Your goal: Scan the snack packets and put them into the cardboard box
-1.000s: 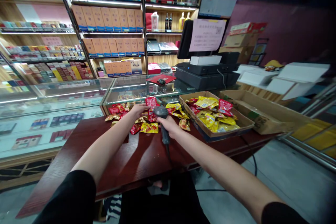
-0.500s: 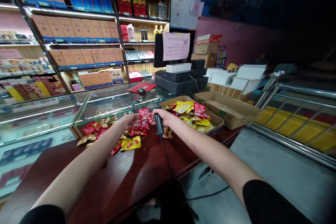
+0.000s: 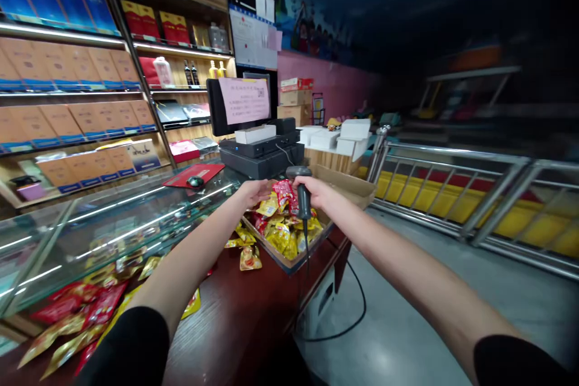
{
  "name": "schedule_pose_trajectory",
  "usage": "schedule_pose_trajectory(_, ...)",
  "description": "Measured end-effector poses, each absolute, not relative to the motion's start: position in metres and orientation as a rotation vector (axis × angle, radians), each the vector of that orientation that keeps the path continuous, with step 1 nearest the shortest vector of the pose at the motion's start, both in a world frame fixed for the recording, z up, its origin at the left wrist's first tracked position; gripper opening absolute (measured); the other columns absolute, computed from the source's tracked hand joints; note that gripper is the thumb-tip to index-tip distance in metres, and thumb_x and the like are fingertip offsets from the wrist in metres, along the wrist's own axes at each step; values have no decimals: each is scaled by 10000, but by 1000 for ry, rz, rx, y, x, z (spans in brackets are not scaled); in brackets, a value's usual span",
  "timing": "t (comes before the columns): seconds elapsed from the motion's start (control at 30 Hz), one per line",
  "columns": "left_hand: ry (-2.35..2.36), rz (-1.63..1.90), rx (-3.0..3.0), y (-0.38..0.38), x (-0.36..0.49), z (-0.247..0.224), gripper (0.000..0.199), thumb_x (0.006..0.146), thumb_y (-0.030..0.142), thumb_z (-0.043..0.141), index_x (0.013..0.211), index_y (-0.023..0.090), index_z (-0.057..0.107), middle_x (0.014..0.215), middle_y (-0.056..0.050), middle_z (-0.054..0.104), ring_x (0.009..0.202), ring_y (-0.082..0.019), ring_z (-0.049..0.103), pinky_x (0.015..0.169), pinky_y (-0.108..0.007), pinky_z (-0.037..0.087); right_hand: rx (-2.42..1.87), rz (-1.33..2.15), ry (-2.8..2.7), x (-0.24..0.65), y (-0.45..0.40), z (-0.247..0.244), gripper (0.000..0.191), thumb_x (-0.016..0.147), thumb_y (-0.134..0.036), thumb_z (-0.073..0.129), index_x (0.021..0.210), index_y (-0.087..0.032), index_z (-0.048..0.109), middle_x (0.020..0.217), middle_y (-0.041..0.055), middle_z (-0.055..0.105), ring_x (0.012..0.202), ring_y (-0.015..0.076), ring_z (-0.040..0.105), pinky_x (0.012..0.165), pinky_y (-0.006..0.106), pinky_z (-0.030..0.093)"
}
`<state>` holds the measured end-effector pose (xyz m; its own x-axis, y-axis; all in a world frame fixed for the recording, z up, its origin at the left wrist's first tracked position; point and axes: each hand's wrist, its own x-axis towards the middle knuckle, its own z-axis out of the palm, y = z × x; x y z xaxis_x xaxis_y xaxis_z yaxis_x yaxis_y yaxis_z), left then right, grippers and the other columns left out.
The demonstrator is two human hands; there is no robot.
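Note:
My right hand (image 3: 312, 190) is wrapped round the handle of a black corded scanner (image 3: 303, 200), above a cardboard tray (image 3: 289, 265) of snack packets. Beside it, my left hand (image 3: 257, 191) reaches over the tray's left part, its fingers at a red packet (image 3: 283, 190); whether they grip it is too small to tell. Yellow packets (image 3: 283, 238) fill much of the tray. One small packet (image 3: 250, 258) lies on the dark red counter (image 3: 226, 319) just left of the tray. More red and gold packets (image 3: 105, 303) are piled at the lower left, partly behind my left arm.
A second cardboard tray (image 3: 357, 188) stands behind the first. Beyond are a monitor (image 3: 242, 102), a black cash drawer (image 3: 262, 160) and a mouse (image 3: 195, 182) on a red mat. Glass display cases lie left. The scanner's cable (image 3: 362, 307) loops at right, before a metal railing (image 3: 434, 193).
The view has turned right. Both hands and the scanner have moved from over the counter packets to over the filled tray. The red packet near my left hand is now above the tray.

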<state>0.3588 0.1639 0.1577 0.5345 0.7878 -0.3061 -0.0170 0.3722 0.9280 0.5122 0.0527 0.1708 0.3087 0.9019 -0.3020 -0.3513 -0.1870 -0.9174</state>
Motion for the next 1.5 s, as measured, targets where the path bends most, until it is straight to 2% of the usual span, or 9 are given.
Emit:
schedule_pose_trajectory(0.17,848,595,1089,163,358,161,126,815,199,602,914,122,616,1053,-157,661,898,-239,661,737,-345,547,-1358,1212,-504,519,47,176,65,684,-97,513,685,-161,521,468,-24,479,422,107,433,461,230,418)
schedule_pose_trajectory(0.37,959,657,1069,172,284,153,97,836,189,568,887,120,615,1000,-144,669,803,-212,667,698,-326,552,-1297,1370,-601,463,71,163,63,697,-98,520,708,-157,540,515,-18,511,462,102,469,509,224,443)
schedule_pose_trajectory(0.5,1066,742,1015,169,209,138,84,833,173,568,876,116,611,911,-128,682,747,-191,662,680,-312,553,-1274,1561,-688,400,83,142,68,696,-93,529,666,-155,525,495,-26,489,466,95,467,557,223,455)
schedule_pose_trajectory(0.63,1169,831,1003,148,134,120,119,793,172,621,892,106,623,918,-125,687,710,-170,658,663,-291,546,-1285,1707,-742,337,84,113,77,682,-78,515,656,-146,542,527,-10,532,519,102,517,605,226,467)
schedule_pose_trajectory(0.87,1309,776,1353,89,52,69,301,739,300,661,979,119,674,927,-102,701,806,-198,657,664,-270,509,-1412,1835,-827,266,70,59,93,672,-61,511,665,-135,567,559,-2,558,550,110,538,614,248,482)
schedule_pose_trajectory(1.03,1515,607,1956,64,34,33,233,723,326,633,872,176,732,831,-49,717,796,-200,652,740,-256,471,-1474,1871,-822,244,63,39,88,667,-71,525,614,-141,523,509,-23,507,465,87,468,523,219,443)
schedule_pose_trajectory(1.23,1557,447,2331,48,42,10,414,643,336,708,1033,198,703,1079,-100,666,1032,-270,591,911,-316,414,-1427,1921,-717,235,62,30,100,676,-61,500,630,-150,494,496,-21,487,464,92,488,548,222,486)
schedule_pose_trajectory(1.37,1624,461,2424,39,48,3,594,578,395,767,1125,202,640,1099,-121,606,1041,-280,562,910,-340,414,-1305,1959,-639,236,63,31,96,700,-62,477,670,-151,498,508,-14,487,465,94,495,533,208,492)
schedule_pose_trajectory(1.5,1707,543,2452,32,51,2,486,672,240,681,1148,220,587,1074,-104,596,1006,-249,573,864,-329,429,-1144,2004,-599,238,62,37,103,698,-63,462,679,-159,496,490,-27,456,451,97,480,529,217,502)
